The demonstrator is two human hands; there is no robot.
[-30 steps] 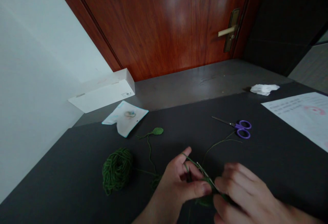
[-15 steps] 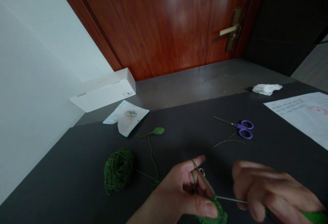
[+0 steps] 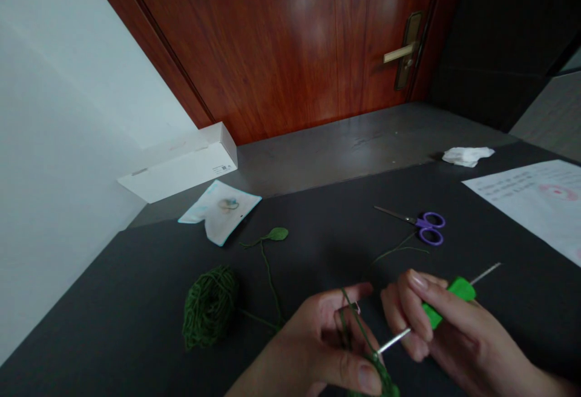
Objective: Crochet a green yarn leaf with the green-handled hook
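My left hand (image 3: 329,342), at the bottom centre, pinches a dark green crocheted piece (image 3: 385,380) between thumb and fingers. Green yarn runs over its raised index finger and down to the piece. My right hand (image 3: 447,318) is closed around the bright green handle of a crochet hook (image 3: 462,289). The hook's metal tip touches the top of the crocheted piece, and its other metal end points up to the right. Left of my hands lies a ball of green yarn (image 3: 210,306), with a strand running towards my left hand.
A small green leaf (image 3: 278,234) with a yarn tail lies behind the ball. Purple-handled scissors (image 3: 425,223) rest beside loose yarn. Around the back are a patterned packet (image 3: 227,210), a white box (image 3: 181,170), crumpled tissue (image 3: 467,155) and a printed sheet (image 3: 540,194).
My right hand has turned, so the green handle now shows between its fingers with the rear metal end pointing up. The view has shifted slightly. My left hand still pinches the piece.
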